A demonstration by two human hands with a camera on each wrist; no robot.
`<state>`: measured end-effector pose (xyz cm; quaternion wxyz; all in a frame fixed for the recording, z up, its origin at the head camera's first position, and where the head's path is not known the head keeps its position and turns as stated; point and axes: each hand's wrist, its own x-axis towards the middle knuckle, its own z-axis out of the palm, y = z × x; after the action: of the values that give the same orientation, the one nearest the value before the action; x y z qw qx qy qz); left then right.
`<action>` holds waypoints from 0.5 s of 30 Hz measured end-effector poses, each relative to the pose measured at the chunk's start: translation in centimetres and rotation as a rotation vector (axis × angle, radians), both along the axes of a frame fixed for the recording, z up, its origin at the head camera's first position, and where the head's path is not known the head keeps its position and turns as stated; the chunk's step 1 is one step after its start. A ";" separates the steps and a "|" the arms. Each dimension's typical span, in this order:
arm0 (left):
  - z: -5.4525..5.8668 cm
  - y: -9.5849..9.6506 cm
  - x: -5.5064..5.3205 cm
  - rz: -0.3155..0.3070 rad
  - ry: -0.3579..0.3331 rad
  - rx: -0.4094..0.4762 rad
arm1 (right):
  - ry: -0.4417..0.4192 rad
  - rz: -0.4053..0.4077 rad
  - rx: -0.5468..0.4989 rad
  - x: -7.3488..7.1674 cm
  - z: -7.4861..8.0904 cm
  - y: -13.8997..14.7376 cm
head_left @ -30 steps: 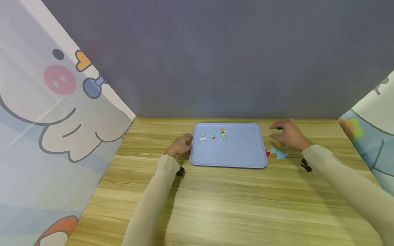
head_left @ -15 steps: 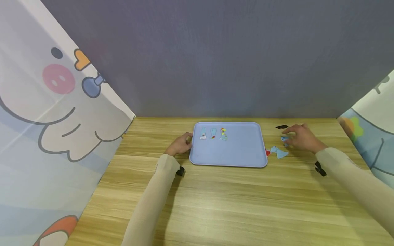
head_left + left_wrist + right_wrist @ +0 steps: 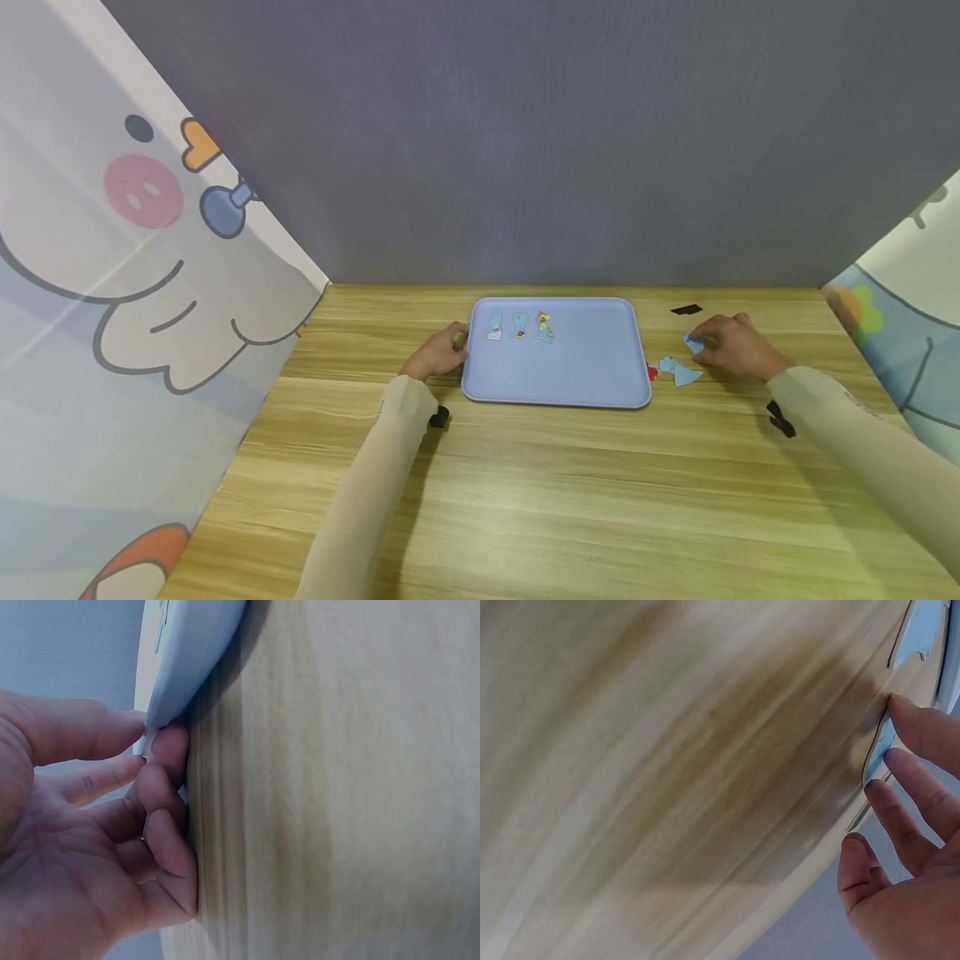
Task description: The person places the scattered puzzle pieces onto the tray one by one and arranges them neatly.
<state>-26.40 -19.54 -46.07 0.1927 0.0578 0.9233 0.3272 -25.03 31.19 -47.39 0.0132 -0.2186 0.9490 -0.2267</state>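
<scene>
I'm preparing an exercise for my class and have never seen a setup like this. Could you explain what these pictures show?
There is no machine here: a person works with two bare hands, wearing one camera on the head and one on each wrist. The wide picture looks forward and down from the head; the two close ones come from the left and right wrists.

On the wood-patterned table lies a pale blue tray with three small printed pieces in it. To its right are a black piece and red and light blue pieces.

The left hand grips the tray's edge. The right hand pinches a small blue piece; whether it is lifted, I cannot tell.
</scene>
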 end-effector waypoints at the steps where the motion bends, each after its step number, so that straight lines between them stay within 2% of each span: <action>1: 0.0 0.0 0.0 -0.001 0.002 -0.002 | 0.003 0.003 0.003 0.0 0.1 -0.1; 6: -0.1 0.0 -0.1 -0.003 0.008 -0.010 | 0.004 -0.017 -0.013 0.2 0.3 -0.2; 15: -0.2 -0.1 -0.1 0.000 0.012 -0.005 | -0.016 -0.145 -0.056 0.4 -0.5 -0.3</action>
<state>-26.50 -19.60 -46.28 0.1875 0.0591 0.9253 0.3243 -24.65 30.90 -47.88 -0.0018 -0.1475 0.9555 -0.2553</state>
